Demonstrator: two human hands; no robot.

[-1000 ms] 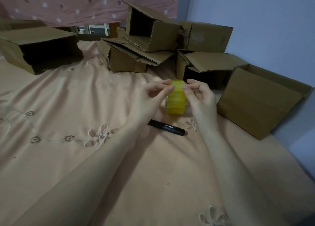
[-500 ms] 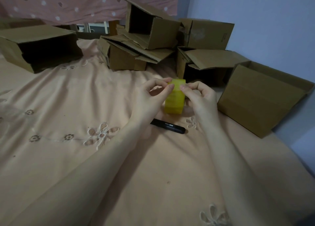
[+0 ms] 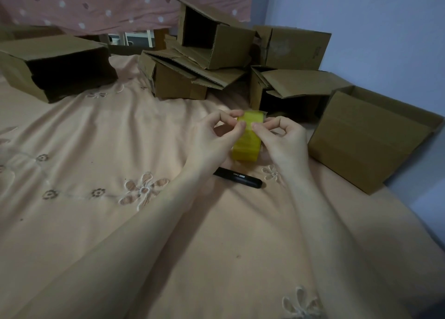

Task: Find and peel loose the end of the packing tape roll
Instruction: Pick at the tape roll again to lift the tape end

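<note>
Tape roll (image 3: 248,138) between both hands' fingertips

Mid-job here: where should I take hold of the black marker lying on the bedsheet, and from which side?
Grip the black marker across its bare middle, coming straight down from above. It lies flat on the bedsheet, its left end under the left hand; its right end is free. Both hands are busy on the yellow tape roll, the right hand included, so one must let go first.

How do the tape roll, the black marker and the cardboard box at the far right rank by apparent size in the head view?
1. Cardboard box
2. Tape roll
3. Black marker, though similar in length to the roll
</note>
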